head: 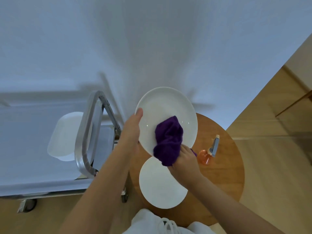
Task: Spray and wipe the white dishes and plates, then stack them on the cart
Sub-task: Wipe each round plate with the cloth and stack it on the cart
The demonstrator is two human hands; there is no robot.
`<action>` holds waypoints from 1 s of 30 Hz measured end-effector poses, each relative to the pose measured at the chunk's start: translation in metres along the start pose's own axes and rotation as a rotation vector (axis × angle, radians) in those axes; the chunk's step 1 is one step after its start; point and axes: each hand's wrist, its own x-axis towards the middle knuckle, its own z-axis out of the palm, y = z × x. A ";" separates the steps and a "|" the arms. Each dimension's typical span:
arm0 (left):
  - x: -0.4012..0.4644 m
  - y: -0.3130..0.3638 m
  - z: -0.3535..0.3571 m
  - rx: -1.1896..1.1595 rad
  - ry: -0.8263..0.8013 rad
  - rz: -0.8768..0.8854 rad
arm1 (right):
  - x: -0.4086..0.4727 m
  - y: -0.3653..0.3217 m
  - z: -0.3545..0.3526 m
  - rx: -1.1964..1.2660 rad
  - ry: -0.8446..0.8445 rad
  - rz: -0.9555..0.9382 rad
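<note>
Wiping a white plate (166,114) held tilted above a round wooden table (224,179), a person works a bunched purple cloth (168,141) across the plate's lower face. The left hand (131,129) grips the plate at its left rim, thumb curled over the edge and fingers hidden behind it. The right hand (184,159) clutches the cloth from below and presses it against the glazed surface.

To do this step well, the cloth probably needs to sweep the whole face and rim, not only the lower part it now covers, while the left hand keeps a firm hold, since a sprayed plate is likely slippery and hangs over another plate.

That second white plate (162,183) lies flat on the table directly beneath, near the person's body. An orange spray bottle (209,152) lies on its side on the table to the right, well clear of the hands. On the left stands the cart (87,132), its metal handle loop rising between the person and a white rectangular dish (64,135) already resting on the cart's top. In my judgement the handle is the main obstacle: the plate must pass over or around it to reach the stack.
</note>
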 end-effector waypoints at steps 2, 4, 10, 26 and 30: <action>0.003 0.014 -0.011 0.168 -0.057 0.035 | -0.008 0.013 -0.006 -0.057 0.017 -0.051; 0.002 0.022 -0.018 0.223 -0.089 0.007 | -0.009 0.019 -0.011 -0.086 0.003 -0.075; -0.028 -0.032 0.021 -0.036 0.035 0.087 | 0.020 -0.007 -0.013 -0.082 0.027 0.066; 0.009 0.038 -0.053 0.191 -0.253 -0.162 | 0.005 0.000 -0.029 -0.008 -0.163 -0.153; 0.014 0.025 -0.054 0.299 -0.335 -0.224 | 0.027 -0.010 -0.058 0.404 -0.344 0.433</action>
